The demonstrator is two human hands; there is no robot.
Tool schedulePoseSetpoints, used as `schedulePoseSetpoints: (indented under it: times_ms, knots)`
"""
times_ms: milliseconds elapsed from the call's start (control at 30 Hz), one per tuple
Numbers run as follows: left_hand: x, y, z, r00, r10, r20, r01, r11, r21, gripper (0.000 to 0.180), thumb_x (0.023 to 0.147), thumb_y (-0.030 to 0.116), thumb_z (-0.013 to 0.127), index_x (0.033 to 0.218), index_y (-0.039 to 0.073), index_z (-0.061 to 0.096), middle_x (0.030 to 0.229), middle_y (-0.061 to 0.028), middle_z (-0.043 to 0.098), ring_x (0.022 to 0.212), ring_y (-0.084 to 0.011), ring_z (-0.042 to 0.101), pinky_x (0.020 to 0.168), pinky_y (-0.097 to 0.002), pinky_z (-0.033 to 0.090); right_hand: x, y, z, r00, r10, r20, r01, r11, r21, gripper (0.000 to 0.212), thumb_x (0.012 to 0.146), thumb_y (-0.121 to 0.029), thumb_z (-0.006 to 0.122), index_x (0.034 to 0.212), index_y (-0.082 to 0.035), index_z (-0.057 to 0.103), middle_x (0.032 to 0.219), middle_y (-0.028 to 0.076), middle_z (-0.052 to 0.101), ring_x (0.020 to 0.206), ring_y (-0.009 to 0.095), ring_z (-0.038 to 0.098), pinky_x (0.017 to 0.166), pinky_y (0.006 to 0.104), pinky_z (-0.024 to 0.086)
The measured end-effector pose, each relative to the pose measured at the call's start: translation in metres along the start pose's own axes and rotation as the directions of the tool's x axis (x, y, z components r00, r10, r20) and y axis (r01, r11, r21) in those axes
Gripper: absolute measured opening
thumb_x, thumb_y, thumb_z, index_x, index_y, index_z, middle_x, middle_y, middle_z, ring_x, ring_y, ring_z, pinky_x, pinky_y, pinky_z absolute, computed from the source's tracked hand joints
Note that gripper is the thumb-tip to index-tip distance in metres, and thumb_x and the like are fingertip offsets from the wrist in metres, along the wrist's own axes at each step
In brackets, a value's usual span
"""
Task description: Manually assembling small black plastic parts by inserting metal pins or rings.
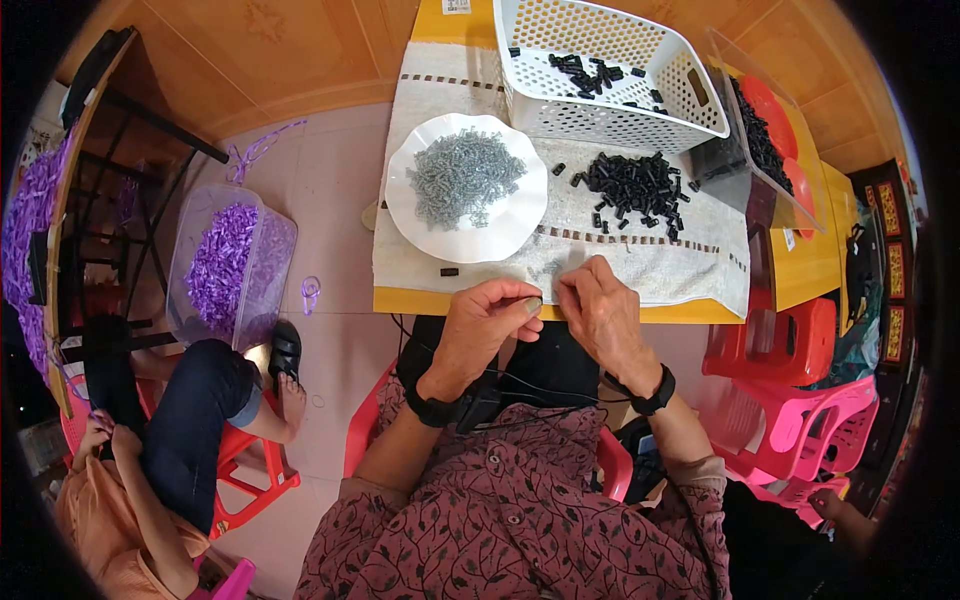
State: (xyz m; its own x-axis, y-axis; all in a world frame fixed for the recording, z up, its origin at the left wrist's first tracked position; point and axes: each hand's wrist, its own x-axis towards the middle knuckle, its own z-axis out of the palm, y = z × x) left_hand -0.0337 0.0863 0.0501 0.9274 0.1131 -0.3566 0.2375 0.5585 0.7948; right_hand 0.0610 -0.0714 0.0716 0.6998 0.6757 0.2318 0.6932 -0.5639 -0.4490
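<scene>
The lone black tube [449, 271] lies lengthwise left-to-right. My left hand [478, 328] and right hand [606, 312] angle inward, pinched narrow; I cannot tell their contents.

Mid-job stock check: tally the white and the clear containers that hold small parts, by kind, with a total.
White plate: 1
White perforated basket: 1
Clear bins: 2 (bin of black pieces at right, bin of purple pieces at left)
Total: 4
</scene>
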Motion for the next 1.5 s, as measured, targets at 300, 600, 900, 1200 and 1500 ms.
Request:
schedulePoseSetpoints:
  times_ms: [300, 600, 900, 1200, 1500]
  knots:
    - [-0.001, -0.001, 0.001, 1.0, -0.015, -0.001, 0.015, 1.0, -0.011, 0.018, 0.089, 0.006, 0.059, 0.105, -0.003, 0.061, 0.086, -0.0076, 0.065, 0.075, -0.0139, 0.065, 0.067, -0.0254, 0.056, -0.015, 0.008, -0.007, 0.879, 0.351, 0.323, -0.477, 0.632, 0.611, 0.009, 0.09, -0.009, 0.059, 0.093, -0.002, 0.056, 0.079, 0.004, 0.058, 0.066, 0.012, 0.058, 0.053, 0.0255, 0.045]
    - [-0.005, -0.006, 0.011, 0.993, 0.066, 0.102, -0.05, 0.987, -0.153, 0.02, 0.091, 0.003, 0.055, 0.109, -0.003, 0.059, 0.09, -0.0089, 0.065, 0.079, -0.0159, 0.065, 0.071, -0.0279, 0.056, -0.021, -0.007, -0.03, 0.9, 0.282, 0.333, -0.426, 0.406, 0.808, 0.012, 0.093, -0.007, 0.055, 0.103, -0.001, 0.058, 0.082, 0.0, 0.059, 0.071, 0.006, 0.057, 0.06, 0.0183, 0.045]
    - [-0.006, -0.008, 0.014, 0.987, 0.082, 0.138, -0.066, 0.991, -0.114, 0.02, 0.091, 0.003, 0.055, 0.11, -0.003, 0.059, 0.093, -0.0099, 0.065, 0.08, -0.015, 0.065, 0.072, -0.0265, 0.056, -0.026, -0.016, -0.028, 0.914, 0.258, 0.313, -0.394, 0.386, 0.834, 0.009, 0.09, -0.003, 0.059, 0.099, -0.002, 0.058, 0.084, 0.0, 0.061, 0.071, 0.004, 0.057, 0.059, 0.0172, 0.045]
    - [-0.008, -0.011, 0.015, 0.984, 0.107, 0.143, -0.1, 0.994, -0.053, 0.019, 0.09, 0.002, 0.056, 0.108, -0.003, 0.06, 0.091, -0.0098, 0.065, 0.078, -0.0145, 0.065, 0.072, -0.0264, 0.055, -0.029, -0.018, -0.026, 0.938, 0.261, 0.229, -0.33, 0.467, 0.82, 0.008, 0.087, 0.001, 0.061, 0.095, -0.001, 0.059, 0.084, 0.001, 0.06, 0.071, 0.005, 0.057, 0.061, 0.0174, 0.045]
    - [-0.012, -0.008, 0.016, 0.971, 0.164, 0.172, -0.181, 0.979, 0.091, 0.015, 0.09, 0.002, 0.056, 0.104, -0.003, 0.061, 0.088, -0.0066, 0.066, 0.076, -0.011, 0.063, 0.067, -0.0217, 0.052, -0.029, -0.02, -0.037, 0.989, 0.118, 0.086, -0.146, 0.767, 0.625, 0.009, 0.083, 0.005, 0.063, 0.09, 0.001, 0.06, 0.082, 0.004, 0.059, 0.069, 0.008, 0.058, 0.06, 0.0196, 0.046]
